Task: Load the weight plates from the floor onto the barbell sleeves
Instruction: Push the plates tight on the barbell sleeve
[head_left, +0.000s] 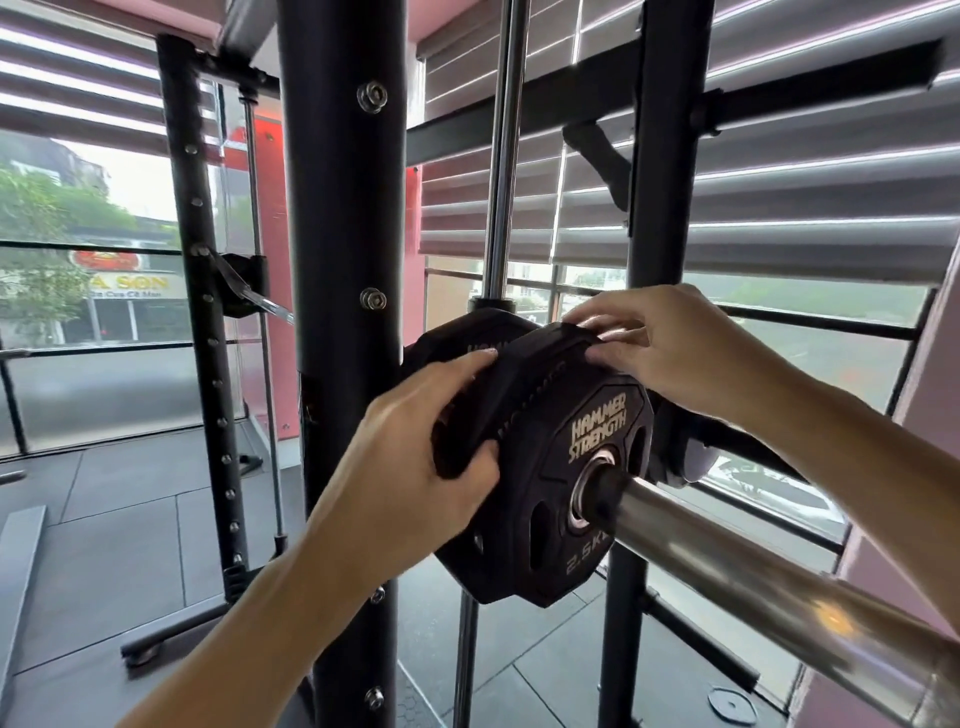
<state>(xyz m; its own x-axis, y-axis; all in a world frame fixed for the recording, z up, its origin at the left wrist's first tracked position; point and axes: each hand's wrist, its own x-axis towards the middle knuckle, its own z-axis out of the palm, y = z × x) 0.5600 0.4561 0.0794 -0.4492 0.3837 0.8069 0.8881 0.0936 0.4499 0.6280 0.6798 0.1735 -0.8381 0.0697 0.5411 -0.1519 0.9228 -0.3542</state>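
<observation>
Two hands work on a stack of black weight plates (524, 415) threaded on the chrome barbell sleeve (737, 571), which runs from the plates toward the lower right corner. The outermost plate (582, 483) faces the camera; its face reads "HAMMER STRENGTH" and "2.5K", and the sleeve passes through its steel-ringed centre hole. Behind it sit at least two more black plates, pressed close together, with the rearmost one (467, 332) against the thick black upright of the rack (343, 208).

The left hand (421, 457) grips the left edge of the stack: its fingers lie over the rim of the middle plates and the thumb curls round the near edge just beside the outer plate. The right hand (670, 353) rests on the top of the stack, thumb and fingertips pinching the upper rim of the plates.

A chrome guide rod (506, 156) rises vertically behind the plates, and a second black upright (670, 156) stands to its right. Grey window blinds (779, 218) hang behind the rack. On the dark tiled floor (104, 519) at lower right lies one small grey plate (732, 705), flat and well apart from the loaded stack.
</observation>
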